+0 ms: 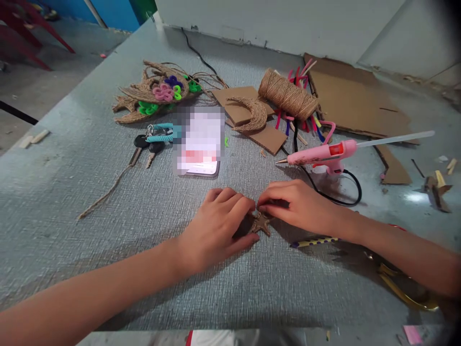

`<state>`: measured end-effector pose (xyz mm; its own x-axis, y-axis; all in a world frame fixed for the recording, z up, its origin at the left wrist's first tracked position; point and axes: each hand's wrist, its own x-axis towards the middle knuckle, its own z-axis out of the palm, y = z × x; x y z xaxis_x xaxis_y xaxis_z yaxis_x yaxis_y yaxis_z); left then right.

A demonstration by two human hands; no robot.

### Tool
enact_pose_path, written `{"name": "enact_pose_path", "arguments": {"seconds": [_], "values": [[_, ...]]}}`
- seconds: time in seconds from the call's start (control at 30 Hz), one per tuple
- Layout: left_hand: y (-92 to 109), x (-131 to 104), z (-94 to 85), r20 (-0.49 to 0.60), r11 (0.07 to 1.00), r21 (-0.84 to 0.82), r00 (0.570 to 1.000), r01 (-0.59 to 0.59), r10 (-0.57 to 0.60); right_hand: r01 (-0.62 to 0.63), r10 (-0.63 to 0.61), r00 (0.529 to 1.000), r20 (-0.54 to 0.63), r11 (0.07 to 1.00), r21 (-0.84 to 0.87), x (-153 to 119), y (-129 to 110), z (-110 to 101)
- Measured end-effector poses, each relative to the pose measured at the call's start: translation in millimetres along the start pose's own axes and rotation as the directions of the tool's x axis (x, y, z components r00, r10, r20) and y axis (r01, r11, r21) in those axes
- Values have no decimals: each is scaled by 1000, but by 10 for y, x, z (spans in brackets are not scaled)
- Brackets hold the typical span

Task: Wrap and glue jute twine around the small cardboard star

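A small twine-covered star (pixel 261 224) lies on the grey table between my hands. My left hand (pixel 223 226) is bent around its left side, with fingertips at the top point and the thumb beside its lower left edge. My right hand (pixel 295 204) pinches at the star's top right, thumb and fingers pressed together. Just beyond, a pink glue gun (pixel 320 154) lies with its nozzle pointing left. A twine-wrapped crescent (pixel 254 115) rests on cardboard pieces (pixel 239 102), near a twine spool (pixel 288 93).
A phone (pixel 201 139), keys (pixel 144 144) and twine shapes with fuzzy flowers (pixel 162 91) lie at the left back. Cardboard (pixel 360 96) is at the right back. Scissors (pixel 406 288) and a patterned pencil (pixel 315 242) lie near my right forearm.
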<state>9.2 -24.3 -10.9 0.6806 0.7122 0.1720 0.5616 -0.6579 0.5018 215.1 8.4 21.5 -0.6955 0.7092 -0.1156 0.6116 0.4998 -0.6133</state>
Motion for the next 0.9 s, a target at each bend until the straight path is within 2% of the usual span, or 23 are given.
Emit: {"name": "enact_pose_path", "arguments": {"seconds": [0.13, 0.5, 0.73, 0.9], "values": [[4, -1, 0, 7, 1000, 4, 1000, 2, -2, -49, 49, 999, 2, 999, -5, -15, -38, -26], [-5, 7, 9, 15, 1000, 17, 1000, -8, 8, -53, 53, 999, 0, 991, -122, 50, -62, -3], [-5, 16, -12, 26, 1000, 23, 1000, -9, 8, -148, 146, 988, 53, 988, 35, 33, -94, -97], [-11, 16, -1, 16, 1000, 25, 1000, -13, 12, -135, 135, 991, 16, 991, -19, 43, -90, -50]]}}
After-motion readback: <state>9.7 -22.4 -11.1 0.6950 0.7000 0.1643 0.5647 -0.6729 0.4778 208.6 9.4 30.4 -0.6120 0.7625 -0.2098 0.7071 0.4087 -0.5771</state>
